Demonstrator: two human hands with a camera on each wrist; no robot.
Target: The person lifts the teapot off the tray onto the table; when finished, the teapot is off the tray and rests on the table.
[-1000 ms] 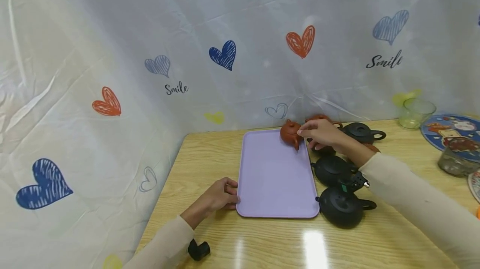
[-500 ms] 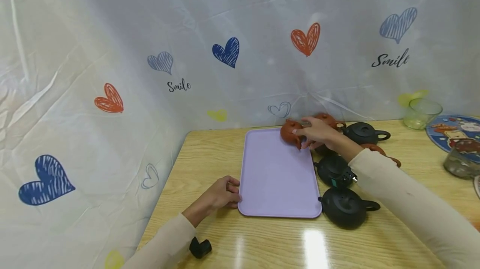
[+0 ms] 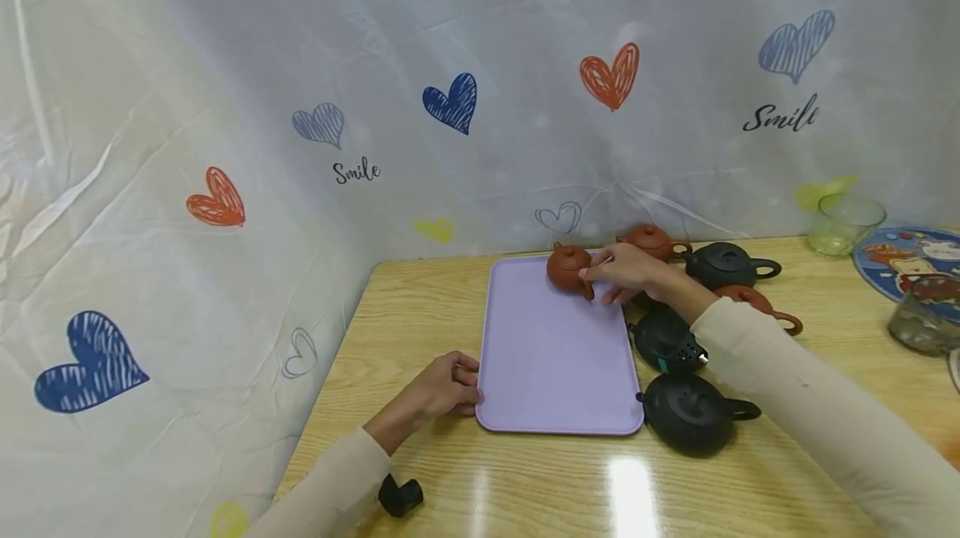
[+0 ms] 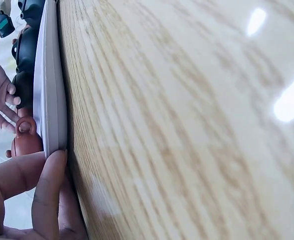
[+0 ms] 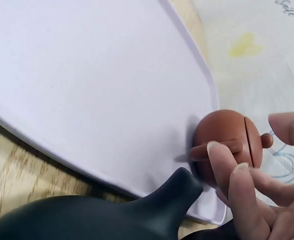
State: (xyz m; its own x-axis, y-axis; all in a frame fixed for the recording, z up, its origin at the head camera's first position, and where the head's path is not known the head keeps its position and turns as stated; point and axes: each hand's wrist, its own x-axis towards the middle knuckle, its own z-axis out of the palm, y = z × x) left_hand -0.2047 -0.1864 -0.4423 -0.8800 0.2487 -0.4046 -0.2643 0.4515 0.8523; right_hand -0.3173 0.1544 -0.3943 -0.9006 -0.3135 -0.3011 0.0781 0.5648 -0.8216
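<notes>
The worktop [image 3: 525,480] carries one lilac tray [image 3: 551,354]; the left hand [image 3: 442,388] lies at the tray's near left corner, fingers [image 4: 49,190] curled against its rim and gripping it; the right hand [image 3: 630,273] reaches across the far right corner, arm outstretched, fingers [image 5: 226,170] pinching the handle of a small brown teapot [image 3: 567,269] that stands on the tray's far end. Beside the tray, counted: three black teapots, the nearest [image 3: 693,414] just off its right edge; two more brown teapots, one [image 3: 651,241] at the back.
</notes>
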